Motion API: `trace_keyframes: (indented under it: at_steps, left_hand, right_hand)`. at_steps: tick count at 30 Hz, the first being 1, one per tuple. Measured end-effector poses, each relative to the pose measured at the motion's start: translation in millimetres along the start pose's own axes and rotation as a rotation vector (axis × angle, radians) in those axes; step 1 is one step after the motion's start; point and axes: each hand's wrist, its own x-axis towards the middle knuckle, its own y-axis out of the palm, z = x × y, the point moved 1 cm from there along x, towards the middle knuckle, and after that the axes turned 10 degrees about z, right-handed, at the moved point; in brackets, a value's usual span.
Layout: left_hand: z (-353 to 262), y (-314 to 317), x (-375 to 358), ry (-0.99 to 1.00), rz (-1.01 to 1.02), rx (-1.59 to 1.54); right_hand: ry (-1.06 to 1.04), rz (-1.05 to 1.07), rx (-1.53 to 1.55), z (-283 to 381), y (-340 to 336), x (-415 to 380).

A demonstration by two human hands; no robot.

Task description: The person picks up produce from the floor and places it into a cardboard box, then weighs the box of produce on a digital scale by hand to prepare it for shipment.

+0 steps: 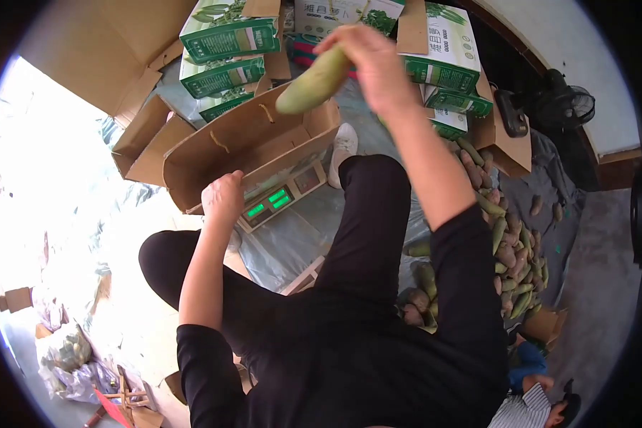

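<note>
My right hand [375, 65] is raised over the far right end of an open cardboard box [225, 160], fingers wrapped round the upper end of a long green radish [310, 87]. The radish is tilted, with its pale lower end over the box's far wall. Fingers curled, my left hand [222, 197] grips the near rim of the box. Cord handles show on the box's far wall, and I see no radish on the visible part of its floor. A scale [278, 201] with lit green digits stands at the near side of the box, partly hidden by it.
Green-and-white printed cartons are stacked at far left [232, 43] and far right [446, 68]. A radish pile [513, 257] spreads to my right, near a small fan [567, 103]. Another cardboard box [146, 146] stands left. Behind, at lower right, is a person in a striped top [529, 412].
</note>
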Motion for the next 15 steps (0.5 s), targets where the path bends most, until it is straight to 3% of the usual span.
trace_keyframes:
  at_steps: [6,10,12,15]
  left_hand:
    - [-0.7,-4.0,3.0,-0.02,0.027,0.036]
    - [-4.1,-7.3,4.6,-0.059,0.074,0.054]
    - [-3.4,-6.3,6.4,-0.053,0.105,0.072]
    - [3.8,3.1,8.6,-0.043,0.067,0.073]
  right_hand:
    - [0.027,0.29,-0.257,-119.0,88.2,19.5]
    - [0.416,0.649,-0.89,-144.4,122.6,-1.3]
    - [0.657,0.616,-1.02,-174.4,136.7,-13.1]
    - [0.504,0.618,-0.803,-159.3,127.6,-12.0]
